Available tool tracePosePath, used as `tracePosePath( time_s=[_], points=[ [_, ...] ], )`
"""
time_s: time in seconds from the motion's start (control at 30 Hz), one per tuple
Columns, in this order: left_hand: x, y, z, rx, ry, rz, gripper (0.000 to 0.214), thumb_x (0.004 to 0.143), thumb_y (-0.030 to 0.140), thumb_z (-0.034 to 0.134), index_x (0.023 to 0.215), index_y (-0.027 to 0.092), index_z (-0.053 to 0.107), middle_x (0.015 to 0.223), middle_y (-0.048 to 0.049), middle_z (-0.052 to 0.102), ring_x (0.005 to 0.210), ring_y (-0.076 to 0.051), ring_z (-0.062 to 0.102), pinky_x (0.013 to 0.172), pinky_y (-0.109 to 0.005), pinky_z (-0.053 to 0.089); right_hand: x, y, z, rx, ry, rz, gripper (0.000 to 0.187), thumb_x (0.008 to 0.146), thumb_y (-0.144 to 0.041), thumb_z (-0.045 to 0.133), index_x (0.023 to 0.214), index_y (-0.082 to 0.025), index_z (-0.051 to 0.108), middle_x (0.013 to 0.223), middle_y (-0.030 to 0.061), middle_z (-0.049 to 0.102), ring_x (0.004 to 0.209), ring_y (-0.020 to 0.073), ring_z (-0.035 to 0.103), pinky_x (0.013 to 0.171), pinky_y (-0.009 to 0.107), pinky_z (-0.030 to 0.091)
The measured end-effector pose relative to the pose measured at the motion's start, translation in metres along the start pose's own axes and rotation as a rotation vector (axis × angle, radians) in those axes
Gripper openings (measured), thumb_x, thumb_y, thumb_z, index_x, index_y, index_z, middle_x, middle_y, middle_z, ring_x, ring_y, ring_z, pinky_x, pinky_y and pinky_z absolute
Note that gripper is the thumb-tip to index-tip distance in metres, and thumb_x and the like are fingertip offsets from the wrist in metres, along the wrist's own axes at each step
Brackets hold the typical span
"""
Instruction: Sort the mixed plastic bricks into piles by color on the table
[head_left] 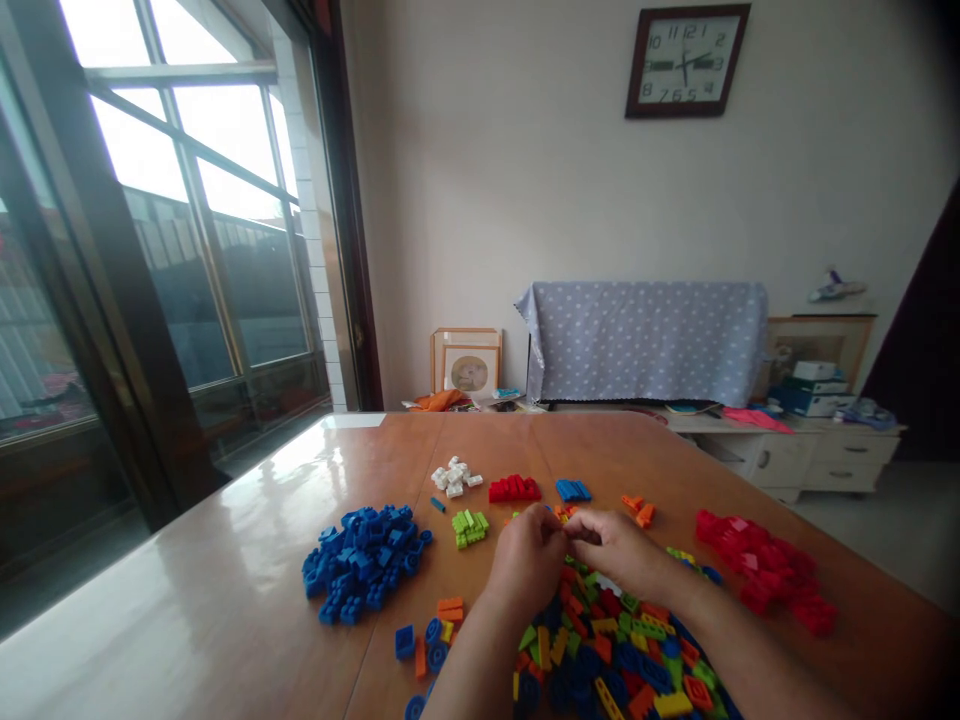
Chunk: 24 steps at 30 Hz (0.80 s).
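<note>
My left hand [527, 560] and my right hand [616, 550] meet over the middle of the wooden table [247, 590], fingers curled together in a pinch; what they hold is hidden. Just below them lies a mixed heap of coloured bricks [615, 660]. A pile of blue bricks [365, 562] sits to the left, a pile of red bricks [765, 570] to the right. Beyond the hands are small groups: white bricks [455, 477], green bricks [469, 527], red bricks [514, 489], light-blue bricks [572, 490] and orange bricks [639, 510].
A few loose blue and orange bricks [431, 635] lie near my left forearm. Behind the table stand a cloth-covered object [645, 340], a low white cabinet [810, 455], picture frames [466, 362] and a wall clock [686, 60]. Large windows [172, 220] are on the left.
</note>
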<state>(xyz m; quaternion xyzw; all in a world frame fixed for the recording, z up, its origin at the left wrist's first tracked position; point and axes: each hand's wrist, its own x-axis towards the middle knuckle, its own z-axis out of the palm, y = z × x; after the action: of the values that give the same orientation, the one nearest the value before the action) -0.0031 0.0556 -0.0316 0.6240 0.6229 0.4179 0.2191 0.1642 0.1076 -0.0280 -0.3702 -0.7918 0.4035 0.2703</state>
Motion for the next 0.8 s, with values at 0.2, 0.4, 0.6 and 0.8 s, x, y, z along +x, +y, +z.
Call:
tracePosePath(
  time_s=[0.2, 0.4, 0.6, 0.8],
  points=[
    [0.005, 0.001, -0.006, -0.028, 0.068, -0.02, 0.006, 0.078, 0.017, 0.056, 0.078, 0.02, 0.061, 0.072, 0.0011, 0.063, 0.071, -0.014, 0.056, 0.059, -0.023, 0.034, 0.002, -0.002, 0.009, 0.066, 0.038, -0.038, 0.02, 0.084, -0.037, 0.066, 0.086, -0.017, 0.066, 0.077, -0.0002, 0.065, 0.07, 0.0142, 0.054, 0.06, 0.023, 0.038],
    [0.01, -0.011, -0.002, -0.102, 0.101, -0.019, 0.005, 0.077, 0.015, 0.057, 0.078, 0.019, 0.06, 0.07, 0.0014, 0.061, 0.07, -0.015, 0.056, 0.06, -0.023, 0.033, 0.003, -0.01, 0.016, 0.097, 0.084, -0.065, 0.024, 0.087, -0.039, 0.063, 0.089, -0.016, 0.067, 0.078, 0.0007, 0.065, 0.071, 0.0143, 0.054, 0.062, 0.024, 0.038],
    [0.015, -0.015, -0.001, -0.234, 0.151, -0.008, 0.007, 0.077, 0.021, 0.06, 0.07, 0.019, 0.059, 0.064, 0.0008, 0.058, 0.064, -0.015, 0.052, 0.058, -0.025, 0.03, 0.004, -0.005, 0.013, -0.103, 0.16, -0.066, 0.014, 0.083, -0.031, 0.062, 0.082, -0.018, 0.067, 0.083, 0.002, 0.064, 0.078, 0.0169, 0.057, 0.066, 0.025, 0.04],
    [0.017, -0.008, -0.031, -0.682, 0.417, -0.126, 0.037, 0.079, 0.053, 0.066, 0.068, 0.018, 0.056, 0.062, 0.0007, 0.055, 0.059, -0.013, 0.047, 0.057, -0.025, 0.034, 0.001, -0.007, 0.01, -0.173, 0.178, -0.073, 0.007, 0.08, -0.023, 0.06, 0.082, -0.018, 0.065, 0.08, 0.0003, 0.062, 0.075, 0.0155, 0.056, 0.066, 0.025, 0.041]
  ],
)
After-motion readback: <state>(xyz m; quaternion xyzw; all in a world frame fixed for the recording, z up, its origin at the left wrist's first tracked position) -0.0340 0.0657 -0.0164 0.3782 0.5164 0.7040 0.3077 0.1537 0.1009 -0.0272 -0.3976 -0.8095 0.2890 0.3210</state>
